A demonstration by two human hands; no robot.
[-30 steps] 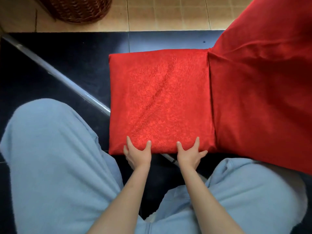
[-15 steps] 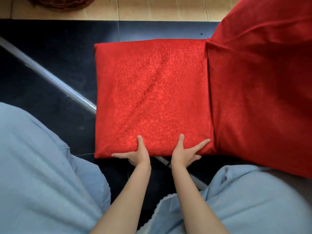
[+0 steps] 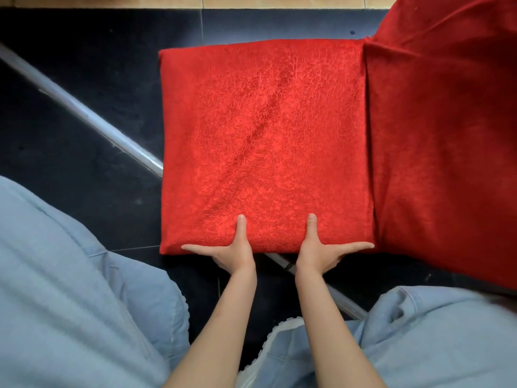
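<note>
Pale-blue trouser legs fill the near corners. The person is seated on the floor w/ both forearms reaching fwd between the knees. Left hand and right hand sit at the near edge of the folded red cloth. Each thumb lies on top of the fabric, fingers straight and splayed outward along the edge. Neither hand is clenched: both are released and pressing flat, not gripping anything I can see. Whether any fingertips tuck under the edge, can't tell.

Step in hand, prob.: squaring and flattening the folded square. It lies on the dark floor just ahead of the knees, over a metal pole that runs diagonally beneath it. Its right side runs on into a loose red length, not yet folded in.

Next move, my guess: bring that loose part over onto the square, edges matched. That calls for both hands to shift right & take hold w/o dragging the layers.

Far edge: tan tiles. No brand, label or writing readable anywhere.
</note>
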